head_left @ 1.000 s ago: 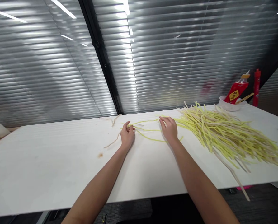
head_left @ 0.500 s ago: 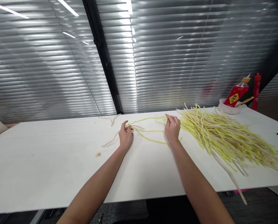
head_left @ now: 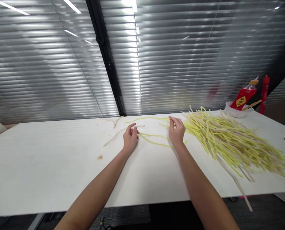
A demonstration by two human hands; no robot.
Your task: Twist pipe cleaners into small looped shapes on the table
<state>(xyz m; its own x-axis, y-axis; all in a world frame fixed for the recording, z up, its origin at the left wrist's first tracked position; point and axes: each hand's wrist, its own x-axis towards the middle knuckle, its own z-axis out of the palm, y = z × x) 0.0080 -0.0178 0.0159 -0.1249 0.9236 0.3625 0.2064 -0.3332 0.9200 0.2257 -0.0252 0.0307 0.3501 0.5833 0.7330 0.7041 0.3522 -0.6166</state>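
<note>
My right hand [head_left: 177, 131] pinches the right end of a long yellow strand [head_left: 147, 118] that lies across the white table [head_left: 48, 166] behind both hands. My left hand [head_left: 130, 138] rests on the table with its fingers loosely apart, nothing gripped, its fingertips by a thin beige strand [head_left: 138, 126] and the end of another yellow strand [head_left: 154, 142] that runs between the two hands. A big pile of yellow and beige strands [head_left: 230, 140] lies just right of my right hand.
Loose beige strands [head_left: 112, 138] lie left of my left hand, with more farther back [head_left: 113, 120]. A white bowl [head_left: 235, 110] with a red packet [head_left: 243, 97] and a red bottle [head_left: 264, 91] stand at the far right. Blinds close off the back.
My left hand has let go of the yellow strand and opened. My right hand has drawn that strand back and a little to the right, so it now lies behind my left hand.
</note>
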